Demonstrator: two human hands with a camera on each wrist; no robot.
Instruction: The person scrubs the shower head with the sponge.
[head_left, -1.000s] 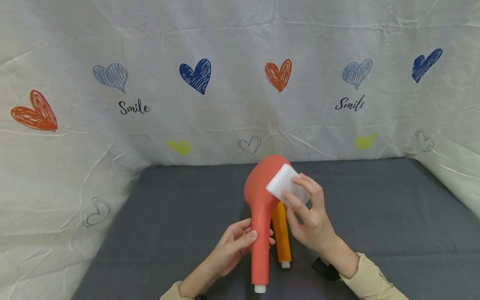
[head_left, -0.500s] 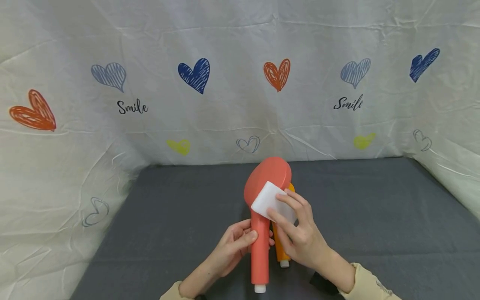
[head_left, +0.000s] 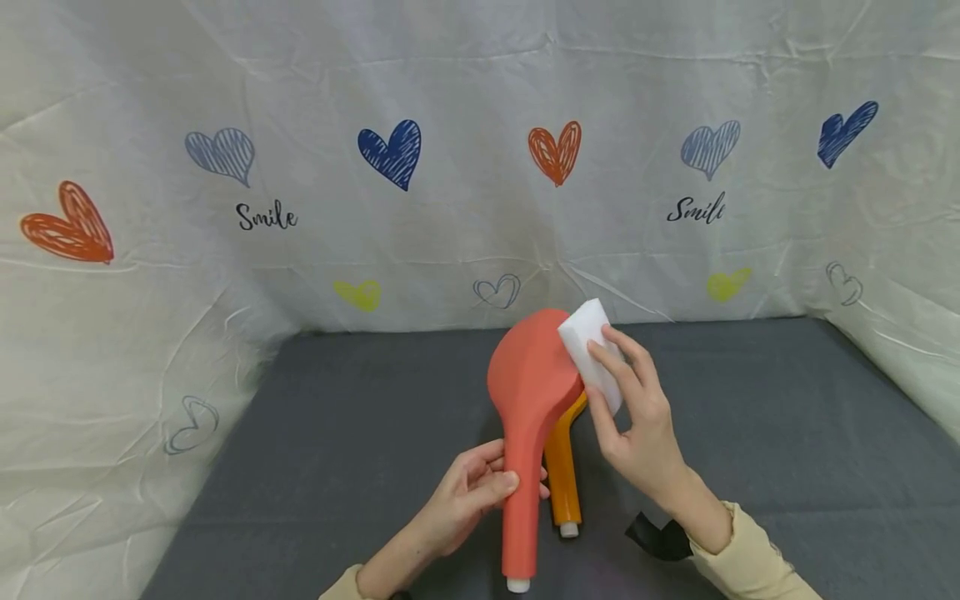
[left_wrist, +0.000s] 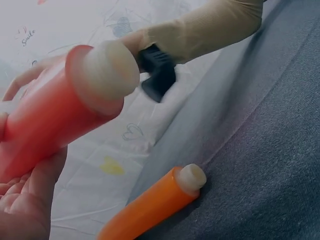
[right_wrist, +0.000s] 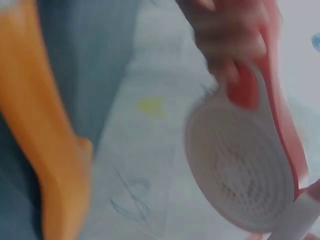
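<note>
— At centre, above the grey cloth (head_left: 750,433), what's held?
— A red shower head (head_left: 529,392), upright. The left hand (head_left: 465,500) wraps its fingers round the handle low down; the white end plug points to six o'clock.
— And the right hand (head_left: 637,425)?
— It pinches a white sponge (head_left: 591,346) against the head's rim at about two o'clock, fingers flat along it.
— Anything nearby?
— An orange shower head (head_left: 562,467) lies on the cloth directly behind the red one, half hidden by it and by the right hand. A black strap (head_left: 660,537) sits at the right wrist. Heart-printed sheeting (head_left: 480,167) walls the space from nine round to three o'clock.
</note>
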